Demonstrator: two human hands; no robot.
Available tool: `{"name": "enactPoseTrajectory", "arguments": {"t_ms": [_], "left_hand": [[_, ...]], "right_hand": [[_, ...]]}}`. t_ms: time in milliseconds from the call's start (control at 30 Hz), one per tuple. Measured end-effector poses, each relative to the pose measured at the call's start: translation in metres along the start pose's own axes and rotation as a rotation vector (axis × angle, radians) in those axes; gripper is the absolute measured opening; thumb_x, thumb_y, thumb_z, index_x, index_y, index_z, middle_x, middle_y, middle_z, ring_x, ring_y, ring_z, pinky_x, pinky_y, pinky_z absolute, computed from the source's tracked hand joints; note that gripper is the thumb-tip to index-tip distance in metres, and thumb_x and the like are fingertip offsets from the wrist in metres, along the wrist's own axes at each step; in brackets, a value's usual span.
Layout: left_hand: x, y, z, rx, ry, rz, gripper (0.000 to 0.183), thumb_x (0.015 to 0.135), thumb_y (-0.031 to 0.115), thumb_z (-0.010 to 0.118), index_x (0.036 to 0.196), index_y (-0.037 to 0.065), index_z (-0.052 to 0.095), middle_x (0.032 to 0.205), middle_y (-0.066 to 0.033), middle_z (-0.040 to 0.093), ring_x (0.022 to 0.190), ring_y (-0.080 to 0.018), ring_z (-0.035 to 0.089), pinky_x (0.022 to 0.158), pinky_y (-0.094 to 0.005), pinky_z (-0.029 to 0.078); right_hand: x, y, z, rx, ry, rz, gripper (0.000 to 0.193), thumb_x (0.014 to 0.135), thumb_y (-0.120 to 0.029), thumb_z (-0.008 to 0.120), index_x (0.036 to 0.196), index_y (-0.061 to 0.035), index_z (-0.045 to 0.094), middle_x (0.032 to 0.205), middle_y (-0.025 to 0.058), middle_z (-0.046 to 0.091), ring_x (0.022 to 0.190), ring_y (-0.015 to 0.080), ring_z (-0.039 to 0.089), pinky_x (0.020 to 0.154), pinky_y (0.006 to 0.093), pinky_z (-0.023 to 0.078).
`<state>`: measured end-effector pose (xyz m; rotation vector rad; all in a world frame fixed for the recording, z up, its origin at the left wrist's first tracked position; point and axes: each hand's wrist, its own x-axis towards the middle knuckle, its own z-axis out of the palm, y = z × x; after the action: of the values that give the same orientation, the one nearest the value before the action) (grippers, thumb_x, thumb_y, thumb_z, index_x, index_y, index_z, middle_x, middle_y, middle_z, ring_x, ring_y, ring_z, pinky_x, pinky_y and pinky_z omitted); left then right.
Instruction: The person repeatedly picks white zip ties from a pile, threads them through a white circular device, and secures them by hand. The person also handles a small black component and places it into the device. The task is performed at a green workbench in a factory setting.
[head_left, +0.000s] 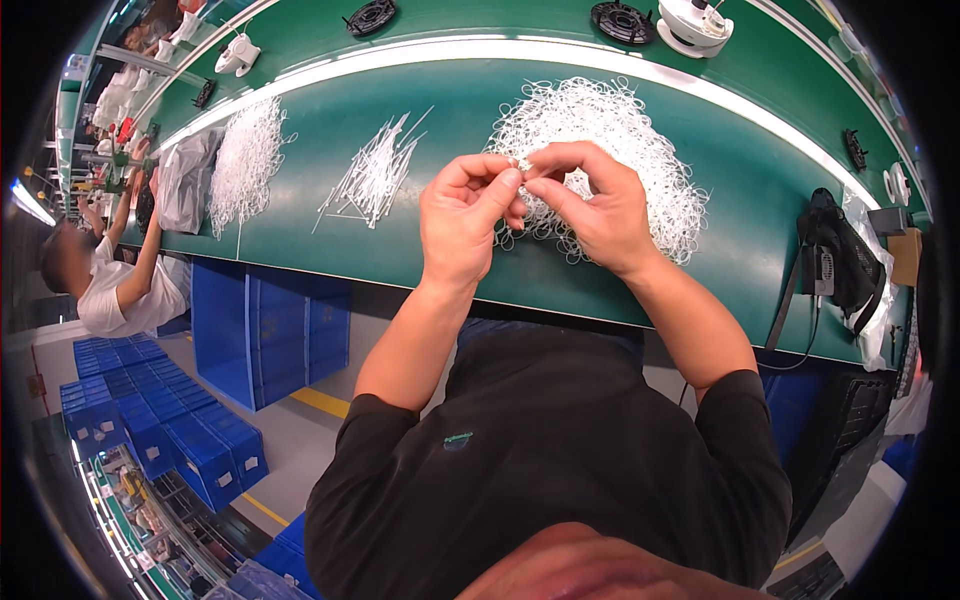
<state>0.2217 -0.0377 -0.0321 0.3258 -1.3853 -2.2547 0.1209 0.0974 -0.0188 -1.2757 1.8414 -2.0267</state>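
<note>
My left hand (465, 215) and my right hand (605, 205) meet fingertip to fingertip over the green table, both in a pinch. Whatever sits between the fingertips is too small and covered to make out. Behind and beneath my right hand spreads a large heap of white looped cable ties (600, 115). Left of my left hand lies a smaller pile of straight white cable ties (378, 175), roughly lined up. Farther left is another heap of thin white looped ties (245, 165).
A grey plastic bag (187, 180) lies by a co-worker (125, 280) at the far left. Black and white round parts (622, 22) stand on the green surface beyond the pale rail. A black bag (835, 255) rests at right. Blue crates (270, 330) stand below the table edge.
</note>
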Motion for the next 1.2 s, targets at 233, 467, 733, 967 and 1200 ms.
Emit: {"name": "enactPoseTrajectory", "arguments": {"t_ms": [233,467,733,967,1200], "left_hand": [[-0.007,-0.003,0.008,0.167,0.056,0.036,0.013,0.091,0.002,0.069,0.101,-0.004,0.065,0.085,-0.0087,0.07,0.069,-0.0111,0.068,0.059,-0.0232,0.058],[-0.001,-0.003,0.006,0.164,0.114,0.12,0.011,0.091,-0.001,0.066,0.101,-0.005,0.064,0.084,-0.011,0.069,0.068,-0.0131,0.067,0.059,-0.0255,0.059],[0.0,-0.002,0.003,0.203,0.103,0.117,0.011,0.091,-0.002,0.067,0.101,-0.005,0.064,0.083,-0.0109,0.069,0.069,-0.0133,0.068,0.059,-0.0259,0.059],[-0.002,-0.003,0.003,0.355,0.065,0.112,0.01,0.091,-0.003,0.067,0.1,-0.006,0.066,0.08,-0.008,0.069,0.069,-0.0104,0.066,0.061,-0.0235,0.056],[0.001,-0.014,-0.007,0.583,-0.061,0.227,0.014,0.088,-0.003,0.068,0.102,-0.003,0.067,0.083,-0.0039,0.064,0.074,-0.0072,0.062,0.063,-0.0224,0.05]], "right_hand": [[-0.003,0.001,0.006,-0.073,0.155,0.046,0.011,0.084,-0.001,0.073,0.095,-0.0018,0.071,0.083,0.0065,0.071,0.075,0.0132,0.066,0.067,0.0284,0.052],[-0.002,0.003,0.004,-0.258,0.091,-0.107,0.011,0.079,0.0,0.072,0.09,-0.0043,0.072,0.075,0.0075,0.067,0.066,0.0197,0.062,0.058,0.0306,0.048],[0.0,0.003,0.004,-0.287,0.058,-0.08,0.009,0.079,-0.001,0.071,0.088,-0.0043,0.072,0.073,0.0077,0.067,0.066,0.0214,0.061,0.062,0.0327,0.048],[0.0,0.008,0.002,-0.295,0.042,-0.12,0.009,0.08,-0.001,0.071,0.088,-0.0042,0.072,0.077,0.0083,0.07,0.068,0.0229,0.062,0.064,0.0338,0.049],[-0.002,0.003,0.003,-0.211,0.056,0.041,0.006,0.08,-0.004,0.07,0.086,-0.0039,0.067,0.077,0.0095,0.068,0.071,0.0262,0.064,0.069,0.0365,0.051]]}}
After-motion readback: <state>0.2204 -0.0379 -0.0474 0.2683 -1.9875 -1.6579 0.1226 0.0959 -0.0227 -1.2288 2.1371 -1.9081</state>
